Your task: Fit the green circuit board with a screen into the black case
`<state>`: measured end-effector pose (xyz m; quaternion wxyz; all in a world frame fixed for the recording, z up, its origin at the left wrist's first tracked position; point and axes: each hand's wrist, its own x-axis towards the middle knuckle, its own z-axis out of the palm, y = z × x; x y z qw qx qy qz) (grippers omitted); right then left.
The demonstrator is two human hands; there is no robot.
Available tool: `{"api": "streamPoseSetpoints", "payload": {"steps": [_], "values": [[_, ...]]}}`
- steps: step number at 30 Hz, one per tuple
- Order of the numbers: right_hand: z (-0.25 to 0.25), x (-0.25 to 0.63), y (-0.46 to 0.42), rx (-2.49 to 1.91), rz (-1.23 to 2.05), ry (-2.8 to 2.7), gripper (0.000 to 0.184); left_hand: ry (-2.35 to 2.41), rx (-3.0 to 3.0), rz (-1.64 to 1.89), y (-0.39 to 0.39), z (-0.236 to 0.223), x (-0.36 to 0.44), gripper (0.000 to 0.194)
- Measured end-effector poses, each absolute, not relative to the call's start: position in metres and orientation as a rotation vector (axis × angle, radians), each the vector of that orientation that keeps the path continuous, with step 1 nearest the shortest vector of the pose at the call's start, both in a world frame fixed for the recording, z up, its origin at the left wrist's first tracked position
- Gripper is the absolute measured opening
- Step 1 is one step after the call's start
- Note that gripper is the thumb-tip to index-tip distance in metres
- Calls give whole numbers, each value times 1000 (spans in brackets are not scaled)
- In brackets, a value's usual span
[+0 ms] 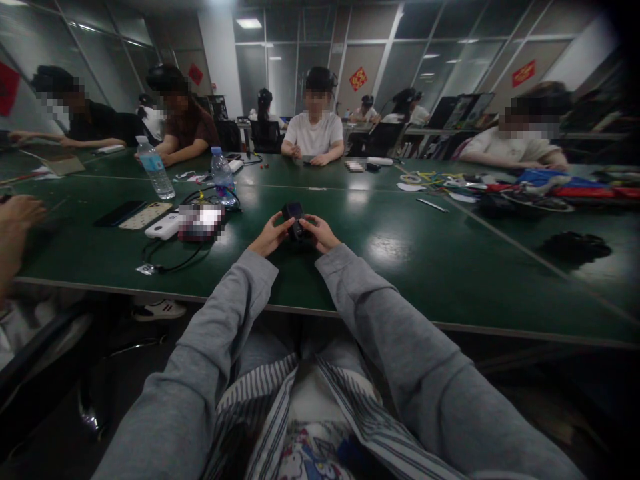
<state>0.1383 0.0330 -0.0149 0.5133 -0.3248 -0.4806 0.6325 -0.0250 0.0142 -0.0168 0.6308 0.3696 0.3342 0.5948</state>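
Note:
Just above the green table (350, 280), a small black boxy device (294, 215) sits between my two hands. It has a dark square face on top and what look like small buttons below; its exact kind is too small to make out. My left hand (271, 235) grips its left side, thumb on the front. On the opposite side, my right hand (320, 233) closes round it with the thumb pressed near the middle. Both sets of fingers are partly hidden behind the device.
Left of my hands lie a phone in a patterned case (146, 216), a dark phone (120, 213), a white power bank (164, 225) and cables. Two water bottles (156, 170) stand behind. A pen (433, 205), a black bundle (577, 247) and tangled cords lie right. Other people sit around.

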Motion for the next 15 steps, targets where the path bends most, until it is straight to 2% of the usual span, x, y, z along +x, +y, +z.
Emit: {"api": "streamPoseSetpoints", "payload": {"steps": [2,7,15], "values": [[-16,138,34,-792,1518,-1167,53,755,785,1269,11,-12,-25,48],[-18,137,33,-823,1505,-1230,48,725,568,1116,3,-3,-28,63],[-22,135,33,-862,1434,-1370,48,730,404,1159,2,-10,-27,47]]}}
